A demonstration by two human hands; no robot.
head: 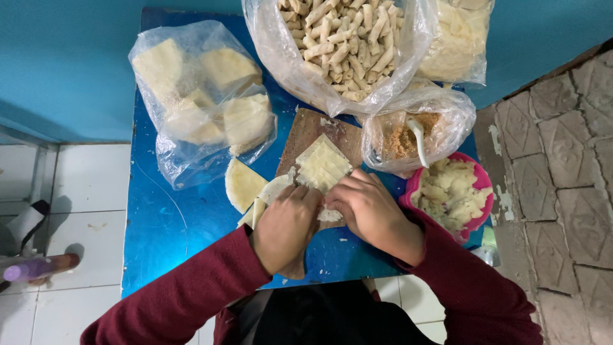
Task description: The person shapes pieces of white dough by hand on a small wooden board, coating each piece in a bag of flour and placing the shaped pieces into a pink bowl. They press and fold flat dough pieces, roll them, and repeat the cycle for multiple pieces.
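Observation:
My left hand [285,225] and my right hand [367,207] meet over the near end of a brown wooden board [309,130] on a blue table [172,223]. Both pinch a small pale dough piece [328,215] between their fingers; most of it is hidden under the hands. Just beyond the fingertips lies a stack of pale square wrappers [323,165]. A folded pale wrapper sheet [243,184] lies left of the board, close to my left hand.
A clear bag of wrapper stacks [199,96] lies at the left. A large bag of finished rolls [340,38] sits at the back, another bag [457,38] to its right. A bag of brown crumbs with a spoon [415,131] and a pink bowl of filling [451,193] stand right.

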